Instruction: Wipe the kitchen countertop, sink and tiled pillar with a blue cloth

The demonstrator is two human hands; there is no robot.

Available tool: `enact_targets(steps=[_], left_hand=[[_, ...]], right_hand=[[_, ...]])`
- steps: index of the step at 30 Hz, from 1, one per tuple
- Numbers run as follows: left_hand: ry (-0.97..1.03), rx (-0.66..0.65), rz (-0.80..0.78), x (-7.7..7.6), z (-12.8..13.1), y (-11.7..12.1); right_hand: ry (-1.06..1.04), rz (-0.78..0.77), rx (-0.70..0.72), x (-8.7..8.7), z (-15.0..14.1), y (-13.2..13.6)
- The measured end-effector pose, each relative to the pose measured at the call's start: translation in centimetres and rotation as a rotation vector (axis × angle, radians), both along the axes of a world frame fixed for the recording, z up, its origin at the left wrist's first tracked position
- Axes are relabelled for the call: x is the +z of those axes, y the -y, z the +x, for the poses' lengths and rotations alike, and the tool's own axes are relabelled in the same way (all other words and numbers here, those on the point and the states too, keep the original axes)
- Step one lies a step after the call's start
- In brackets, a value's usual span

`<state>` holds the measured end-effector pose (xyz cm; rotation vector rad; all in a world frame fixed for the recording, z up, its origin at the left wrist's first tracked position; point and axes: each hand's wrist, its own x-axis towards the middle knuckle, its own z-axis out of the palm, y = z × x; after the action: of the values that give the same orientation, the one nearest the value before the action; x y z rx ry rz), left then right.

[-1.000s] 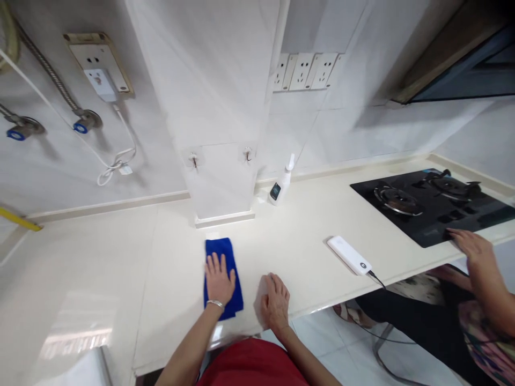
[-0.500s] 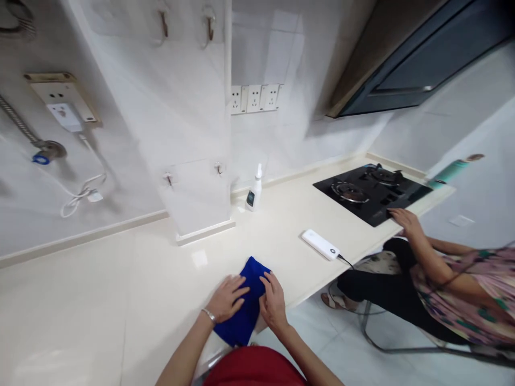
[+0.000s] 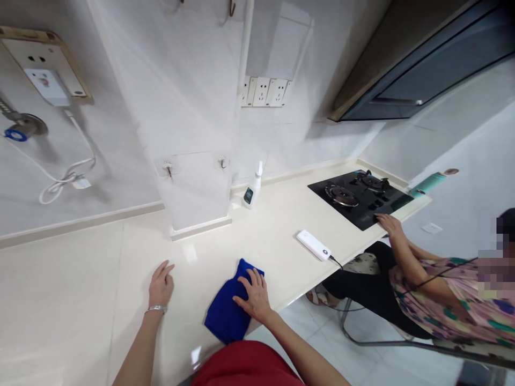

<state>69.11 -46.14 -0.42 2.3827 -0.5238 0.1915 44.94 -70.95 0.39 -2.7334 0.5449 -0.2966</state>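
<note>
The blue cloth (image 3: 225, 313) lay on the worktop (image 3: 277, 236) close to its near edge, just in front of the person's red garment (image 3: 245, 367). Its outline was uneven, one corner pointing away towards the wall side. As far as the covered parts allowed judging, its longer axis ran on a slant — from the near left corner up to the far right one.

The right hand (image 3: 257, 301) was plainly the nearer of the two. It came in from the right and lay over the cloth's right side, so that most of the blue fabric spread to the left of its fingers (image 3: 251, 278) and back towards the body. Those fingers were spread and slightly bent, with no fold seen pinched between them; whether the tips pressed down or barely touched could not be told.

The left hand (image 3: 160, 289), with a bracelet (image 3: 156, 308) at the wrist, was well off to the left, a strip of worktop between it and the cloth. Its fingers were loose and held nothing, and from there the cloth lay to the right and a little nearer the body. A white device (image 3: 314, 245) lay off to the cloth's right — well apart from both hands.
</note>
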Motion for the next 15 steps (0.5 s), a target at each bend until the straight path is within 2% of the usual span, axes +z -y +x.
enact_targets(steps=[5, 8, 12, 15], left_hand=[[0.074, 0.026, 0.003, -0.4, -0.2, 0.2], [0.068, 0.020, 0.011, -0.5, -0.1, 0.4], [0.048, -0.008, -0.002, -0.8, 0.3, 0.0], [0.037, -0.007, -0.021, -1.1, 0.3, -0.1]], right_hand=[[0.219, 0.038, 0.133, -1.4, -0.6, -1.7], [0.312, 0.197, 0.081, -1.0, 0.0, -0.6], [0.468, 0.537, -0.222, 2.5, 3.3, 3.1], [0.655, 0.595, -0.412, 5.5, 7.1, 6.2]])
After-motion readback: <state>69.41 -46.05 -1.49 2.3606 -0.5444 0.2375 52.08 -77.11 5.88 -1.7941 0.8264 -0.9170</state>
